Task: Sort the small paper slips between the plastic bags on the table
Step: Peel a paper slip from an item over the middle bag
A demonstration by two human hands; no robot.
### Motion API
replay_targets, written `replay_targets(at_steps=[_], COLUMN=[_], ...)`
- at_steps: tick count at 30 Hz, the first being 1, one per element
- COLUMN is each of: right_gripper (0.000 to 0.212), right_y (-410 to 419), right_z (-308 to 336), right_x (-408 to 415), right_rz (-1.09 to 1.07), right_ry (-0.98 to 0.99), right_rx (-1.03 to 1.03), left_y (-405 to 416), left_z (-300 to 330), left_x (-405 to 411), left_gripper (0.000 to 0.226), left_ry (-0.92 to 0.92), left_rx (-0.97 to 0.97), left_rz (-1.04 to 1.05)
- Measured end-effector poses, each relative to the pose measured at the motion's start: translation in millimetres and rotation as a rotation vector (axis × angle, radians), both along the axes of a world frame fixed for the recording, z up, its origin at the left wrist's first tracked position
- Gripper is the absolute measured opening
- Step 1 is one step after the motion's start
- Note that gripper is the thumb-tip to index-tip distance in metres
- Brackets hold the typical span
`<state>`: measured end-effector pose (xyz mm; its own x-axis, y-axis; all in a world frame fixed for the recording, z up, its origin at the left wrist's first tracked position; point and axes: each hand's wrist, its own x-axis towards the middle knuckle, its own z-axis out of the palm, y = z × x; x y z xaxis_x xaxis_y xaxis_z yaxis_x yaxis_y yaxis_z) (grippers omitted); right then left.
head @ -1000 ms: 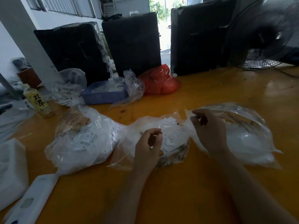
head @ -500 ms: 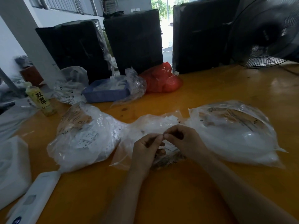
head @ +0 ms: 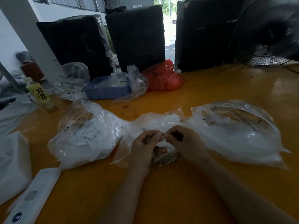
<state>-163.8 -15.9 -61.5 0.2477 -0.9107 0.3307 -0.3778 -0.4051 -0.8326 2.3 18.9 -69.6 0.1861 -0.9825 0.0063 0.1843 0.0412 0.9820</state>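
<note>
Three clear plastic bags lie in a row on the orange table [head: 202,88]: a full left bag [head: 87,136], a flatter middle bag [head: 155,122] with loose white slips, and a full right bag [head: 239,133]. My left hand [head: 144,147] and my right hand [head: 184,143] meet fingertip to fingertip over the middle bag. Both have curled fingers and pinch a small white paper slip [head: 162,135] between them. The slip is mostly hidden by the fingers.
A blue tray [head: 105,92], a red bag [head: 163,78] and another clear bag [head: 72,83] sit further back. Three black-wrapped boxes [head: 137,38] and a fan [head: 271,34] line the far edge. A drink bottle [head: 41,94] and white packages [head: 13,160] stand left.
My right hand came back from the right bag to the middle bag and met my left hand. Since half a second ago both hands hold nearly still, pinching together.
</note>
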Motion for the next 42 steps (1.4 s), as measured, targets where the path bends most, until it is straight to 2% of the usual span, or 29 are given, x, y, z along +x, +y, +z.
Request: replay_targets(at_steps=[2,4,7,9,11,13,15,18,20,26,31,37,40,42], right_gripper=[0.013,0.02,0.024,0.031,0.026,0.026,0.039,0.058,0.058,0.038,0.02,0.009,0.013,0.008], right_y=[2.1,3.0,6.0,4.3,-4.1,-14.7,-20.9,-18.7,-16.0,-11.1,-8.3,-6.9,-3.8,-1.4], right_z=[2.4,4.8,3.7,0.0,-1.6,-5.0,-8.9,-15.0,-16.8,-11.1,-8.5,-4.5,-0.5,0.6], right_x=[5.0,6.5,6.9,6.3,1.1,-7.2,-12.9,-12.0,-10.7,-8.1,-8.7,-7.6,-7.4,-9.0], right_rz=[-0.081,-0.135,-0.018,-0.011,-0.104,-0.165,-0.173,-0.136,-0.149,-0.193,-0.238,-0.274,-0.277,-0.268], right_ry=[-0.146,-0.2,-0.066,0.083,0.306,0.559,0.722,0.762,0.786,0.746,0.651,0.387,0.284,0.212], right_rx=[0.036,0.047,0.077,0.025,-0.106,-0.171,-0.087,0.004,-0.033,-0.088,-0.168,-0.078,-0.075,-0.094], left_y=[0.7,0.9,-1.7,-5.2,-7.2,-7.0,-6.0,-5.4,-5.4,-5.4,-6.8,-5.8,-5.2,-5.8], left_z=[3.4,5.8,9.0,8.2,7.1,5.4,5.0,3.5,0.7,-4.1,-5.0,-8.1,-8.2,-7.7], left_x=[-2.5,-5.8,-8.3,-6.1,-1.9,2.3,5.2,4.6,2.1,1.1,2.2,2.0,1.0,1.8], left_gripper=[0.036,0.029,0.01,0.015,0.019,0.019,0.023,0.022,0.018,0.024,0.021,0.019,0.014,0.011], left_ry=[0.096,0.15,0.25,0.35,0.413,0.373,0.287,0.143,0.071,0.134,0.103,-0.106,-0.063,-0.022], left_rx=[0.006,-0.008,-0.013,-0.004,0.01,0.026,0.037,0.042,0.041,0.034,-0.01,0.002,-0.005,-0.018], left_rz=[-0.043,-0.071,-0.049,-0.013,0.009,0.006,-0.003,0.014,0.059,0.087,0.075,0.095,0.103,0.11])
